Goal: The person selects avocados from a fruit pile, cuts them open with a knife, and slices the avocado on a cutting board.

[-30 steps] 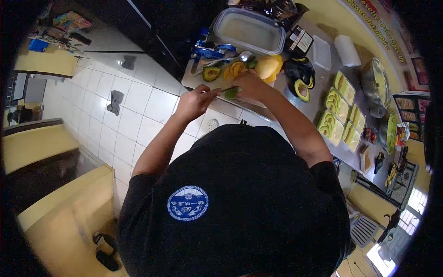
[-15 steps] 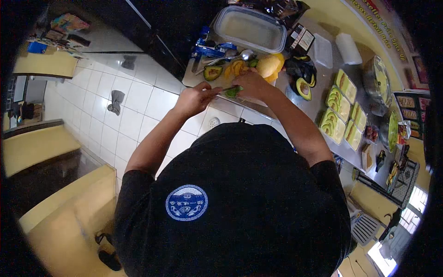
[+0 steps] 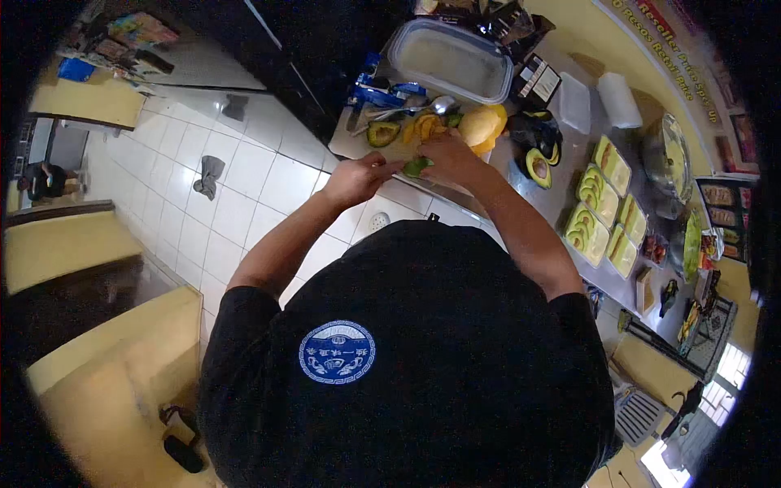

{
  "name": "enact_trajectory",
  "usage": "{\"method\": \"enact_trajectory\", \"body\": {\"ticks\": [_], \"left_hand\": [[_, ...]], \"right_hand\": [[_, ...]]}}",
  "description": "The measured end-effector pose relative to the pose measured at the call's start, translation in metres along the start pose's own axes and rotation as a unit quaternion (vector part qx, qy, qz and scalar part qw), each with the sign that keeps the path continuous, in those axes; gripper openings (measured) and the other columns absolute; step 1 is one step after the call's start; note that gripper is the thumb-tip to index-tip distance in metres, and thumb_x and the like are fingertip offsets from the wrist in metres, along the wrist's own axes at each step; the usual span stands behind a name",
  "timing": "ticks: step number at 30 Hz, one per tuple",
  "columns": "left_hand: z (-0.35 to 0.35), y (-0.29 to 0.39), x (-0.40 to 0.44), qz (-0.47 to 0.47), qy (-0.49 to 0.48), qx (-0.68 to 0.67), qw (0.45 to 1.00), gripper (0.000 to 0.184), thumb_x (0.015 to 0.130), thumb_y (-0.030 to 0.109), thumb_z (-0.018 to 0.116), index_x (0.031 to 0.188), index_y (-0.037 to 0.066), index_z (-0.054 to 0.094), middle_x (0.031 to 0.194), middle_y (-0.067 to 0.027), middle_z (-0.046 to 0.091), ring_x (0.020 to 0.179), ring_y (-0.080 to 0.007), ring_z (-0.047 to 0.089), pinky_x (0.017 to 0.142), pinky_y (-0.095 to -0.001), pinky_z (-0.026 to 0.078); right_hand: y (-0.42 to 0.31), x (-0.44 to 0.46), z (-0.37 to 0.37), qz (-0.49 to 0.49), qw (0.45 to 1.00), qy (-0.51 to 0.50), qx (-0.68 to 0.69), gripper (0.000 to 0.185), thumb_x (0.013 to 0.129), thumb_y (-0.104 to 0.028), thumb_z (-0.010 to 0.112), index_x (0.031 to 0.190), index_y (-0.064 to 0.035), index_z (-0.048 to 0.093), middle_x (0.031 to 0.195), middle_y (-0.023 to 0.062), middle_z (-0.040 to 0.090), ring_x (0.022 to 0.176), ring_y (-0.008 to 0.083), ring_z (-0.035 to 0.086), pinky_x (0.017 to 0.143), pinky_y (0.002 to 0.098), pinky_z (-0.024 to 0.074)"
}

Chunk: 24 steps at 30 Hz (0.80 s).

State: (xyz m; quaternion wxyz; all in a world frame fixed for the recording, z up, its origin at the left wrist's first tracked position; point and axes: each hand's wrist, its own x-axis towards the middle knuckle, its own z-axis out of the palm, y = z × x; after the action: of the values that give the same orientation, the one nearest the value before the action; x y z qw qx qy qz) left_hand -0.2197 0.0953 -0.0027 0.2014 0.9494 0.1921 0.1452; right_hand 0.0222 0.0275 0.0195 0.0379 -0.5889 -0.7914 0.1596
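Observation:
My left hand is closed at the near edge of the cutting board, its fingers pinched on something thin that I cannot make out. My right hand bends over a green piece on the board, with its fingertips mostly hidden. Beyond the hands lie an avocado half with its seed, orange-yellow fruit pieces and a large yellow fruit. A spoon rests behind them. Another avocado half sits to the right.
A large plastic tub stands at the back. On the right are several containers with sliced avocado, a metal bowl, a white roll and a clear lid. A grey cloth lies on the tiled floor.
The whole view has shifted slightly. My hands remain close together at the board's near edge, with the left hand a little apart from the green piece. A person's dark shape now shows at far left.

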Motion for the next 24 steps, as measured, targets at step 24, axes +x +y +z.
{"method": "enact_trajectory", "body": {"ticks": [24], "left_hand": [[-0.030,0.048,-0.029,-0.169,0.132,0.095,0.972,0.037,0.083,0.015,0.063,0.117,0.029,0.068,0.094,-0.0026,0.059,0.077,-0.0231,0.064,0.059,-0.0364,0.053]], "right_hand": [[0.117,-0.102,-0.051,0.078,0.881,0.191,0.425,0.020,0.094,-0.016,0.058,0.093,0.0039,0.063,0.080,0.0129,0.061,0.072,0.0194,0.055,0.066,0.0356,0.0459]]}}
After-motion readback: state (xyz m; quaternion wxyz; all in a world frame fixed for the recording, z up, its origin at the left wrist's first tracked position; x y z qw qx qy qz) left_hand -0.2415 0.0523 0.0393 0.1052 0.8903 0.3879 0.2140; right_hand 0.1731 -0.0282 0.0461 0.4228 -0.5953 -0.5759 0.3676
